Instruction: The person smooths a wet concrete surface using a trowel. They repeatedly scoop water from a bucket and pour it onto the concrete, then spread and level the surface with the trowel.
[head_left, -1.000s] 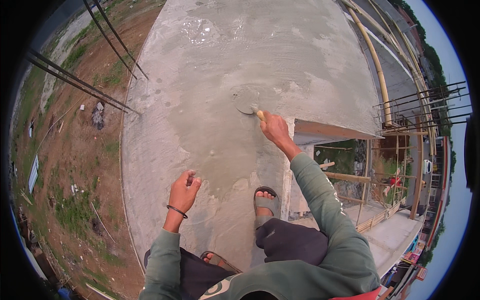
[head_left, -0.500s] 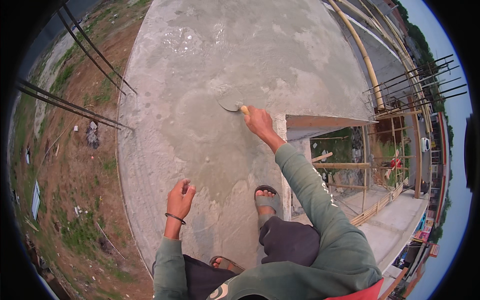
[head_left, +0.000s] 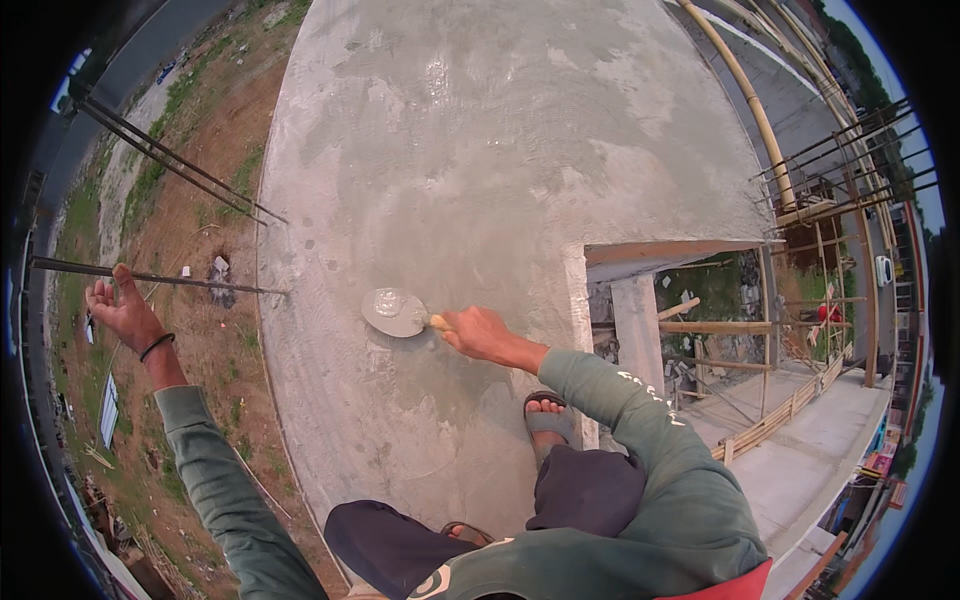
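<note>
Head view: the trowel is over the middle of the grey slab, blade to the left, with wet material on its upper face; blade contact with the slab cannot be determined. The right hand has its fingers closed round the handle. The left hand is raised beyond the slab's left edge, fingers apart and loosely bent, no grip evident; its thumb overlaps a steel bar, contact not determinable. A sandal stands on the slab below the right forearm. Outward: bamboo pole at upper right, earth and grass at left.
</note>
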